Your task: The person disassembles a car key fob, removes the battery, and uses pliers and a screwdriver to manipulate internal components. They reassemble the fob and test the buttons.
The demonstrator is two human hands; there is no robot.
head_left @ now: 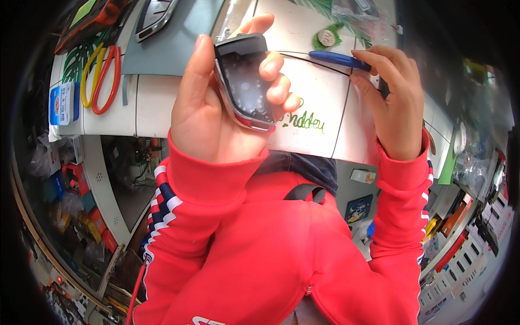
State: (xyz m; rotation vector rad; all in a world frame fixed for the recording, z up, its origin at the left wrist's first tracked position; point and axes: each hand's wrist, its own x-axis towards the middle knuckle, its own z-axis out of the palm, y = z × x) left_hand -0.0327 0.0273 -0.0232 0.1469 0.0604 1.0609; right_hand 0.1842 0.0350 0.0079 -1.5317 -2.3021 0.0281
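My left hand is wrapped round a dark, silver-edged car key fob, its glossy face turned up with small pale specks on it. Several fingertips curl over the fob's right side. To the right, my right hand pinches a pair of blue tweezers between thumb and fingers. The thin tips of the tweezers point left, close to the fingers round the fob. Beyond the tweezers, a small green circuit board with a round metal part lies on the white tabletop.
A second key fob lies on a grey mat at the far left. Beside it are red and yellow tool handles and a small blue-and-white box. A clear plastic bag lies at the back. Green handwriting marks the tabletop.
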